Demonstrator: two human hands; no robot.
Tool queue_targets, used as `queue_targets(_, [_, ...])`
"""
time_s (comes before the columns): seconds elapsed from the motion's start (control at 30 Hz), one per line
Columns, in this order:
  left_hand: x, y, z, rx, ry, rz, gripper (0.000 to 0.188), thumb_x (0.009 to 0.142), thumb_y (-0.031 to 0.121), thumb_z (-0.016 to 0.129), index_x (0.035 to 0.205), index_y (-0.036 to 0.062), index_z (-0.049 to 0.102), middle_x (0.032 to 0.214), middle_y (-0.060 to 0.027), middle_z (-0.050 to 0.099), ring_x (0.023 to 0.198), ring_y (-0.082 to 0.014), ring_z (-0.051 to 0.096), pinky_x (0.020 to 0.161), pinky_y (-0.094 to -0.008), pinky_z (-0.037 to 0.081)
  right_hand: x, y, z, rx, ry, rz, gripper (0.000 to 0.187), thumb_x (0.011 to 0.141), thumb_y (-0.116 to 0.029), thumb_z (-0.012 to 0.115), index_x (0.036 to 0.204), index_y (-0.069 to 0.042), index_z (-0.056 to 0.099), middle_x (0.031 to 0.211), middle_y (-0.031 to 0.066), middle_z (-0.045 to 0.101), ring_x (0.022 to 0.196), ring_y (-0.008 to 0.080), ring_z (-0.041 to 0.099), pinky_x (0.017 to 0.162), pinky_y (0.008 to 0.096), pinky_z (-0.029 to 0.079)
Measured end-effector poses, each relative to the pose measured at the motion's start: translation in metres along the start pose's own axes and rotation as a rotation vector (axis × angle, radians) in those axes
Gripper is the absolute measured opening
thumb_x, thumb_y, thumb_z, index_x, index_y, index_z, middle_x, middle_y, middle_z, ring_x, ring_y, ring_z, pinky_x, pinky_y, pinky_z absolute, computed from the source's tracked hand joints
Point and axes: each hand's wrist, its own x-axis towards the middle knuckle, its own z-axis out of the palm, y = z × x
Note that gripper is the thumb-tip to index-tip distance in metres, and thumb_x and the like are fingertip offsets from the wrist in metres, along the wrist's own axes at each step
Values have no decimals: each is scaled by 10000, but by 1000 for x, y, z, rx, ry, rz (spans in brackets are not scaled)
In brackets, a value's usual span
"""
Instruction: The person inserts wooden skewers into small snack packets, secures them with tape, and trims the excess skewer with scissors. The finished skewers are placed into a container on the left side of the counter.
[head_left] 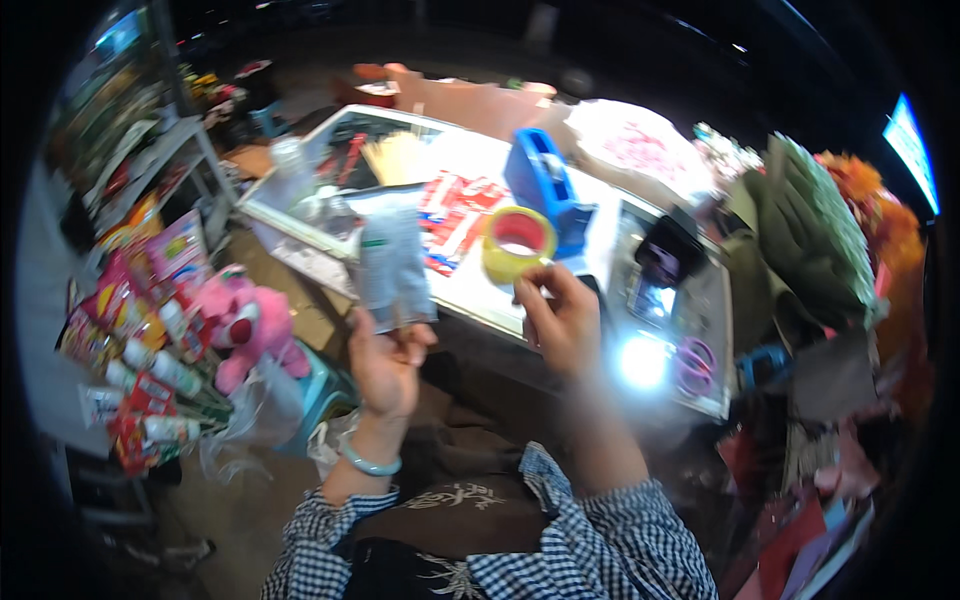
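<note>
My left hand (384, 372), palm up with a pale bangle on its wrist, grips the lower end of a flat grey-blue packet (392, 250), which stands up from my fingers. Over the front edge of the table, my right hand (564, 318) is closed in a pinch; whatever lies between its fingertips is too small to make out. Just beyond those fingertips is a roll of yellow tape (497, 267) with a red core. A blue tape dispenser (528, 180) stands behind the roll. Red-and-white packets (452, 215) lie on the white tabletop to the left of it.
Purple-handled scissors (694, 366) lie by a bright light (645, 362) at the table's right. Snack bundles and a pink plush toy (245, 325) sit at left. Dark green wrapped bouquets (800, 235) crowd the right side. A round white-and-pink bouquet (635, 145) is at the back.
</note>
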Motion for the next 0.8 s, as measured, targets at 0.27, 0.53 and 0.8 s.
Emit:
queue_targets(0.27, [-6, -12, 6, -88, 10, 48, 454, 985, 405, 364, 1143, 7, 518, 1001, -121, 628, 830, -155, 600, 710, -263, 464, -21, 11, 68, 182, -287, -118, 87, 887, -32, 575, 945, 33, 571, 756, 46, 619, 698, 72, 588, 625, 220, 485])
queue_targets(0.53, [-8, -26, -8, -12, -28, 117, 423, 980, 368, 404, 1148, 3, 536, 1116, -94, 596, 1035, -190, 566, 919, -326, 438, -6, 15, 81, -97, -117, -202, 144, 832, -111, 638, 806, 19, 581, 654, 153, 601, 568, 223, 601, 529, 318, 463])
queue_targets(0.8, [-7, -17, 0, 18, -65, 106, 268, 904, 149, 592, 1137, 43, 514, 931, -21, 589, 858, -117, 563, 815, -272, 457, -2, 24, 76, -180, -121, -197, 146, 802, -93, 634, 813, 19, 541, 674, 189, 606, 625, 364, 610, 552, 403, 472])
